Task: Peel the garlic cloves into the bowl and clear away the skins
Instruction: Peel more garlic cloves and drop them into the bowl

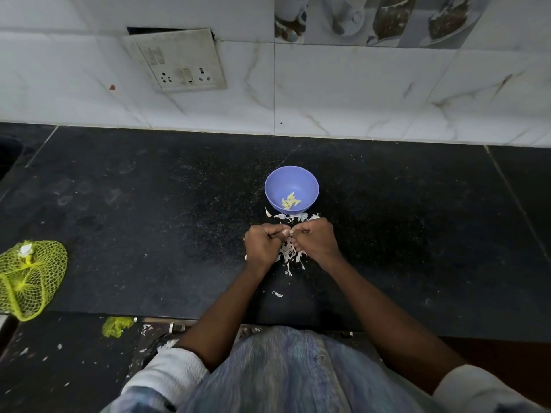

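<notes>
both hands meet over the middle of the dark table, knuckles up and fingertips facing each other. the left hand (pixel 264 242) has its fingers curled tight, thumb pressed against the forefinger, pinching something small at the point where the hands meet. the right hand (pixel 317 240) is curled the same way, its fingertips closed on that same spot. the clove between them is hidden by the fingers, so its long axis cannot be told. under and around the hands lies a heap of white skins (pixel 290 256). just beyond, toward the table's back edge, stands a purple bowl (pixel 275 186) with a few pale peeled cloves (pixel 290 201) lying at mixed angles. a yellow net bag (pixel 29 278) lies at the table's left edge.
</notes>
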